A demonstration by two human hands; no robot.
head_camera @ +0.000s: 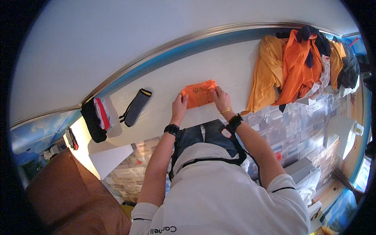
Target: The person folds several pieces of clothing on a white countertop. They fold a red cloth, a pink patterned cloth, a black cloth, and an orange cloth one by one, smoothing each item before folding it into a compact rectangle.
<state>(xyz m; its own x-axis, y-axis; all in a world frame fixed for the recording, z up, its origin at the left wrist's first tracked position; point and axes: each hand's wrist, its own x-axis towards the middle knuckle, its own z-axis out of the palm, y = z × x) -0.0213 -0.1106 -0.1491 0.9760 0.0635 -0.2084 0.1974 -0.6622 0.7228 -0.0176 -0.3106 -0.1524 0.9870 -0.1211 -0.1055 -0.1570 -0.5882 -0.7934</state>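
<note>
A folded orange cloth (199,94) with printed marks lies on or just above the white table (158,113) in front of me. My left hand (179,107) grips its left edge, thumb on top, with a black band at the wrist. At the cloth's right edge, my right hand (221,98) pinches it between thumb and fingers; that wrist bears a gold-coloured bracelet and a black strap. Whether the cloth touches the tabletop I cannot tell. Left of it on the table rests a dark grey rolled or folded fabric item (138,108) with black straps and a yellow inner edge.
Heaped garments, among them an orange one (302,67) and a yellow one (267,64), cover the table's right end. Folded black fabric (93,123) and red and white fabric (102,113) lie at the left end. A metal-edged wall runs behind. A brown covered surface (76,194) stands lower left.
</note>
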